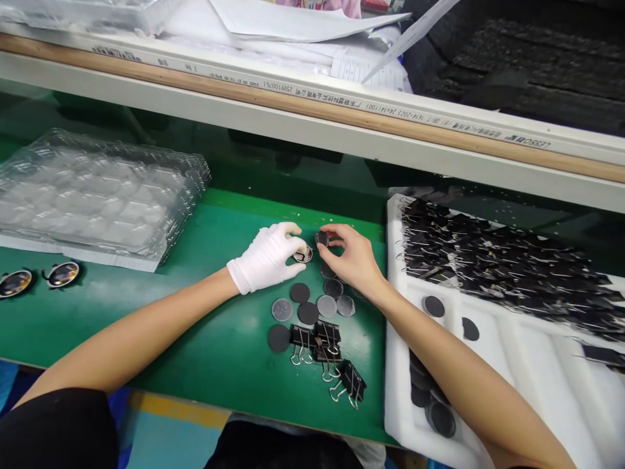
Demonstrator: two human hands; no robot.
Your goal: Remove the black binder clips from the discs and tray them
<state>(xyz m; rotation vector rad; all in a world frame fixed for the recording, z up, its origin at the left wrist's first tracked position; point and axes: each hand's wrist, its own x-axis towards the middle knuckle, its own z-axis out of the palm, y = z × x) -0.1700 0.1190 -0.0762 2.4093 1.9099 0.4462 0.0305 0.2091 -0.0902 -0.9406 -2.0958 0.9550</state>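
Observation:
My left hand [267, 256], in a white glove, is curled around a small round metal part [303, 253] on the green mat. My bare right hand [349, 255] pinches a small dark disc [321, 238] right beside it, fingertips almost touching the glove. Just below both hands lie several dark and grey discs [308, 304] scattered on the mat. Nearer to me sits a cluster of black binder clips [324, 352] with wire handles.
A stack of clear blister trays [92, 195] stands at the left. Two shiny round parts [39, 278] lie at the far left edge. A white foam tray [517, 352] at the right holds many black binder clips [498, 260] and discs. A shelf rail [312, 124] runs overhead.

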